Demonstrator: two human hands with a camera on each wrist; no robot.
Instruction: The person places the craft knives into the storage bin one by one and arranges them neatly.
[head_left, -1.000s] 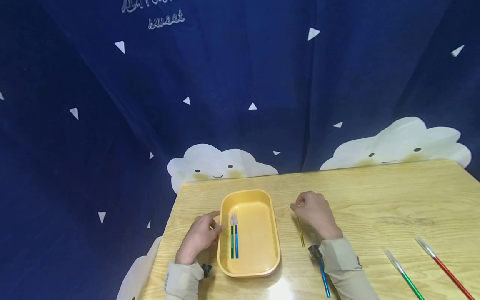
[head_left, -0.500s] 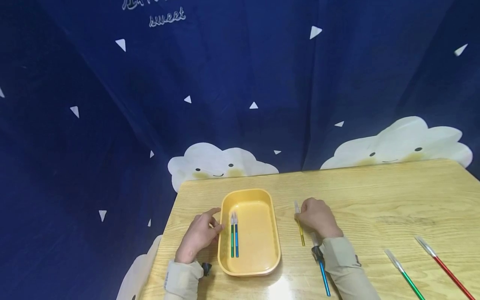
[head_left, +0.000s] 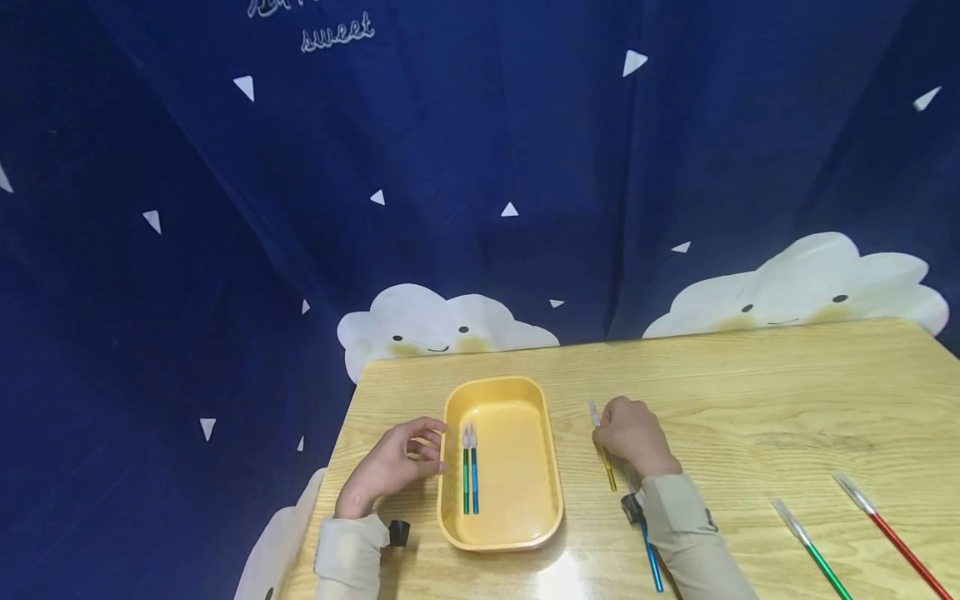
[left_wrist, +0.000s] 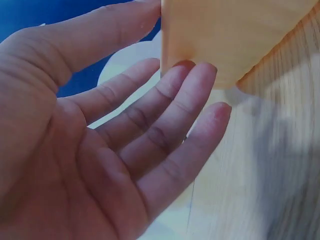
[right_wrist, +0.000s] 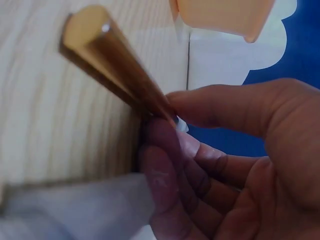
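Observation:
My right hand (head_left: 633, 435) pinches a slim gold-handled craft knife (head_left: 611, 477) between thumb and fingertips, right of the tray. Its pale tip points to the back of the table. In the right wrist view the shiny handle of the gold craft knife (right_wrist: 112, 57) lies close over the wood. My left hand (head_left: 396, 460) is beside the left wall of the yellow tray (head_left: 517, 467), fingers loosely bent and spread. The left wrist view shows fingertips (left_wrist: 205, 75) right by the tray wall. Inside the tray, a green craft knife (head_left: 466, 483) and a blue craft knife (head_left: 475, 483) lie side by side.
Another blue craft knife (head_left: 651, 558) lies partly under my right wrist. Farther right on the wooden table (head_left: 750, 400) are a green one (head_left: 817, 557) and a red one (head_left: 892, 533). A dark blue curtain (head_left: 450, 125) hangs behind the table.
My right hand has shifted its pinch from the tip down toward the middle of the gold craft knife, which has turned slightly. My left fingers have loosened at the tray's edge.

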